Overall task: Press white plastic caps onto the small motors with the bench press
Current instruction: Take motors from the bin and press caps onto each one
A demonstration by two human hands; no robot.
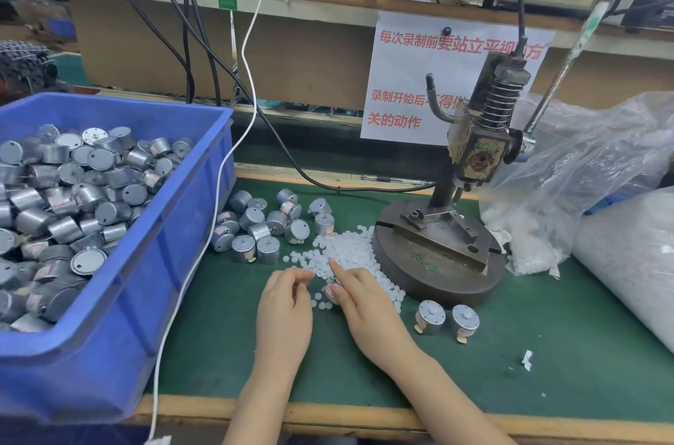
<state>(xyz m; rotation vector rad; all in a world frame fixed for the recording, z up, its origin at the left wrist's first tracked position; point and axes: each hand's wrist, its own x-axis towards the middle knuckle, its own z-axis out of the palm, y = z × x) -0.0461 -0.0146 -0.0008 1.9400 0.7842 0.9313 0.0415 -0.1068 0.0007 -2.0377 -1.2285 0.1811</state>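
Where the green tabletop (474,371) meets its left edge, a blue bin (109,317) stands heaped with small silver motors (73,189), and a white cable (219,189) hangs down past the bin's right wall. Just right of the bin, a loose group of motors (262,225) lies on the tabletop. Beside them a pile of white caps (346,251) reaches the base of the bench press (437,255).

At the near edge of that pile, the left hand (284,313) has its fingers curled with thumb and forefinger close together; whether they pinch a cap cannot be told. The right hand (368,313) grips a held motor (331,291) under thumb and lower fingers, with the index finger stretched into the caps.

The fixture plate on the press base carries no part. Two finished motors (430,317) stand near the front of the base, each with a small white piece at top centre. Clear plastic bags (583,171) lie at far right.
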